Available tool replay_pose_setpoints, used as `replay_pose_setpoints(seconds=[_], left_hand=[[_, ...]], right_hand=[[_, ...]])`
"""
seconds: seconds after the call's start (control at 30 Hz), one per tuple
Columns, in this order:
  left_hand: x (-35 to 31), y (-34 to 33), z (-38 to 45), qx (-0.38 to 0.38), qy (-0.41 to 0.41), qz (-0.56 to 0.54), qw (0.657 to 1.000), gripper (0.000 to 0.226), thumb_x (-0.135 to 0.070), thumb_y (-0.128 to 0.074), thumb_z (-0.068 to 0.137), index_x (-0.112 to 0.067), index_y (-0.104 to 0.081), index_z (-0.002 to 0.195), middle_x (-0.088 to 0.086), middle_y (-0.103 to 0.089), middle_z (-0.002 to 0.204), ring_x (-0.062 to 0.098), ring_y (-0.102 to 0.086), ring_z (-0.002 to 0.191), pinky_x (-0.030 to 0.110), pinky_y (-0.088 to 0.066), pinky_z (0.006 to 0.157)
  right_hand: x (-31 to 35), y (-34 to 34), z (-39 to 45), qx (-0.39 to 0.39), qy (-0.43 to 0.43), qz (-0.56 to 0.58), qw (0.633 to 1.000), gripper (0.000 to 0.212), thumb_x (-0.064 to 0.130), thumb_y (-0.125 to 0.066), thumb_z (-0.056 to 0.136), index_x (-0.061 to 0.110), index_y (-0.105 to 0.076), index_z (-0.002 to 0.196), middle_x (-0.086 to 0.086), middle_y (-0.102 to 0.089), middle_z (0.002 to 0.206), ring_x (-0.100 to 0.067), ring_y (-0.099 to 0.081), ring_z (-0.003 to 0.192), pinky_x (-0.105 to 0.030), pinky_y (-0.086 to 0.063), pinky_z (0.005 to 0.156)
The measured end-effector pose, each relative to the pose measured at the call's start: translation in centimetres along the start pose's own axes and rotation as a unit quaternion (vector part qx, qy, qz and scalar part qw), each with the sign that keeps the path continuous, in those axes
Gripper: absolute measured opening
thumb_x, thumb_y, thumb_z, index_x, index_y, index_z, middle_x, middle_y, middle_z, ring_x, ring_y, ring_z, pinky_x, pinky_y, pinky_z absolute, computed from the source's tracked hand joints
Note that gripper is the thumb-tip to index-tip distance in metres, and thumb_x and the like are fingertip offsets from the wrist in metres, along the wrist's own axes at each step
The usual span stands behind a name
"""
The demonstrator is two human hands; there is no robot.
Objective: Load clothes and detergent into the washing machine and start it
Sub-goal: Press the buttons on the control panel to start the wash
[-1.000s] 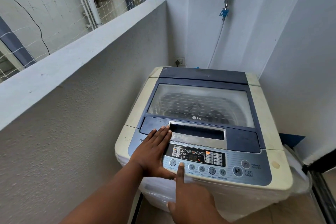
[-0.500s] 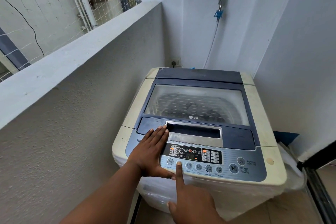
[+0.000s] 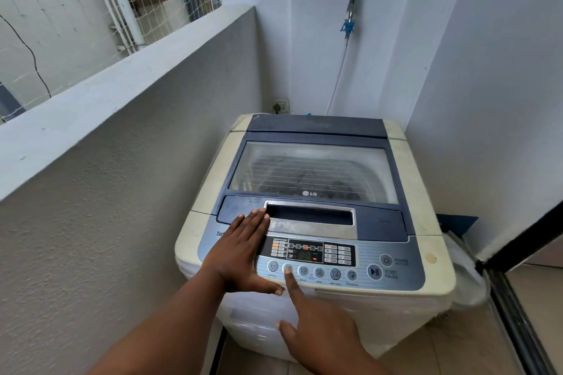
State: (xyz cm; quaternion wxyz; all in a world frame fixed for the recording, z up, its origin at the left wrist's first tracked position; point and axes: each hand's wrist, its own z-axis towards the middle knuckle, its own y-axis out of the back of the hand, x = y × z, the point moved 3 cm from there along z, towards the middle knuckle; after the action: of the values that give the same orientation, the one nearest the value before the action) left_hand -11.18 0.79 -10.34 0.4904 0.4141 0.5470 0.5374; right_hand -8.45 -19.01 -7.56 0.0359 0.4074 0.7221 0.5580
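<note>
A cream and blue top-load washing machine [image 3: 426, 222] stands in the corner, its glass lid [image 3: 313, 170] closed with dark clothes dimly showing underneath. The control panel [image 3: 380, 248] has a lit display [image 3: 305, 251] and a row of round buttons. My left hand [image 3: 240, 253] lies flat, fingers together, on the panel's left end beside the lid handle [image 3: 310, 216]. My right hand [image 3: 320, 332] has its index finger stretched out, its tip on the second round button [image 3: 288, 268] from the left; the other fingers are curled. Neither hand holds anything.
A low grey parapet wall [image 3: 122, 161] runs along the left, netting above it. A wall socket [image 3: 279, 106] and a water tap [image 3: 350, 18] with its hose sit behind the machine. A white bag [image 3: 466, 277] and a dark door frame [image 3: 518, 313] are at the right.
Both hands stay in the same place on the panel, the right index finger still on the same button. The camera has shifted slightly.
</note>
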Motion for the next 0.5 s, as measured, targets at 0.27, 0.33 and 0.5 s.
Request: replay_pose_setpoints(seconds=[0.27,0.33,0.5], left_hand=[[-0.6,0.5,-0.2,-0.014,0.006,-0.006,1.0,0.137,-0.099,-0.041,0.053,-0.01,-0.012,0.153,0.003,-0.004,0.16,0.006,0.017,0.145,0.031,0.007,0.117],[-0.7,0.7,-0.2,-0.011,0.007,-0.008,1.0,0.137,-0.099,-0.041,0.053,-0.01,-0.013,0.152,0.003,-0.006,0.16,0.005,0.016,0.145,0.031,0.007,0.117],[-0.8,0.8,-0.3,-0.01,0.01,-0.006,1.0,0.135,-0.099,-0.04,0.054,-0.009,-0.016,0.152,0.004,-0.01,0.159,0.004,0.017,0.144,0.029,0.006,0.117]], right_hand=[[-3.2,2.0,-2.5,-0.066,-0.054,0.037,0.996,0.077,0.059,-0.039,0.091,0.047,0.013,0.146,0.006,-0.05,0.14,-0.02,-0.052,0.122,-0.036,-0.044,0.097],[-4.5,2.3,-3.0,-0.086,-0.073,0.053,0.992,0.077,0.059,-0.04,0.09,0.047,0.011,0.147,0.009,-0.05,0.139,-0.017,-0.052,0.121,-0.034,-0.044,0.096],[-7.7,2.6,-4.3,-0.121,-0.117,0.064,0.984,0.078,0.06,-0.041,0.089,0.047,0.01,0.147,0.012,-0.048,0.14,-0.013,-0.053,0.12,-0.031,-0.046,0.092]])
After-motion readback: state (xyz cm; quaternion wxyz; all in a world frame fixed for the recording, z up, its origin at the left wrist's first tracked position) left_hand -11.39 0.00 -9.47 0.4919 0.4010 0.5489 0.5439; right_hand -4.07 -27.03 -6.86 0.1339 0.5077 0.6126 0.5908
